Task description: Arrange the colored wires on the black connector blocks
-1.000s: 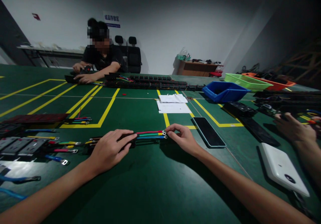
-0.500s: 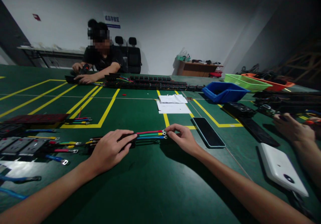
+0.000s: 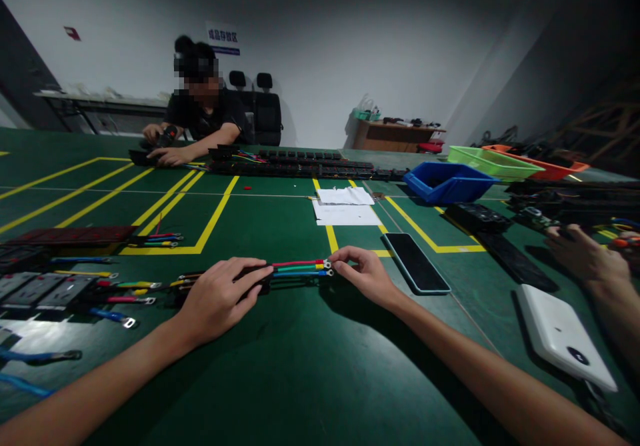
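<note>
My left hand (image 3: 223, 299) lies over a black wired part (image 3: 193, 291), its fingers wrapped round the top and hiding most of it. From under those fingers a red wire (image 3: 297, 263), a green wire (image 3: 295, 269) and a blue wire (image 3: 300, 274) run to the right, side by side, each ending in a metal ring terminal. At the wire ends, my right hand (image 3: 367, 274) has thumb and forefinger pinched at the red wire's ring terminal (image 3: 327, 264). The blue wire's terminal (image 3: 329, 273) sits just below, close to the thumb.
Socket strips (image 3: 47, 289) with coloured wires lie to the left. A phone (image 3: 417, 263), a white power bank (image 3: 565, 336) and a blue bin (image 3: 447, 183) are on the right. Papers (image 3: 347, 214) lie ahead. Across the table a person (image 3: 203, 109) holds a power tool; another person's hand (image 3: 590, 259) shows at right.
</note>
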Demonstrator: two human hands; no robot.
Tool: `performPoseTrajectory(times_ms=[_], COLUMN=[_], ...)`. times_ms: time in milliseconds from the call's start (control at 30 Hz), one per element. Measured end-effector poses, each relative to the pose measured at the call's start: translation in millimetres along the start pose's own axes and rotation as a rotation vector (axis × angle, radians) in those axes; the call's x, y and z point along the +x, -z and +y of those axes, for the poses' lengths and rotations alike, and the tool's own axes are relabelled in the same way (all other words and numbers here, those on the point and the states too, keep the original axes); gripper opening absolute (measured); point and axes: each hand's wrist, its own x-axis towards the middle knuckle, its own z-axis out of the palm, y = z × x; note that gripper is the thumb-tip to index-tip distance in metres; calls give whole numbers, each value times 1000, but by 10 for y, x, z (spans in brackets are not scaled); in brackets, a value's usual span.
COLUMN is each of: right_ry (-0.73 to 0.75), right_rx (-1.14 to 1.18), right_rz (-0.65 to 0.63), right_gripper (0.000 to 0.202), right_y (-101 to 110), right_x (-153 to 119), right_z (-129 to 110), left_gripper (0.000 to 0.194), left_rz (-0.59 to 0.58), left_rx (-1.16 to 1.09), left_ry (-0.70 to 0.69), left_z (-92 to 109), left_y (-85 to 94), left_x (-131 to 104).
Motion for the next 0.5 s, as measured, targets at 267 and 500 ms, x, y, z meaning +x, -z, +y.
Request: performPoseTrajectory(times_ms=[267, 500], right_ry=[-11, -15], right_rx=[-6, 23], right_rz=[6, 12], right_gripper=[26, 30], right_y=[2, -12], right_x=[2, 4], right_z=[-21, 14], left_gripper=[42, 42], left_rz=[-5, -17], left_rx=[4, 4], left_ry=[-3, 8], left_z=[-15, -10], left_y=[-25, -13], left_x=[-7, -18])
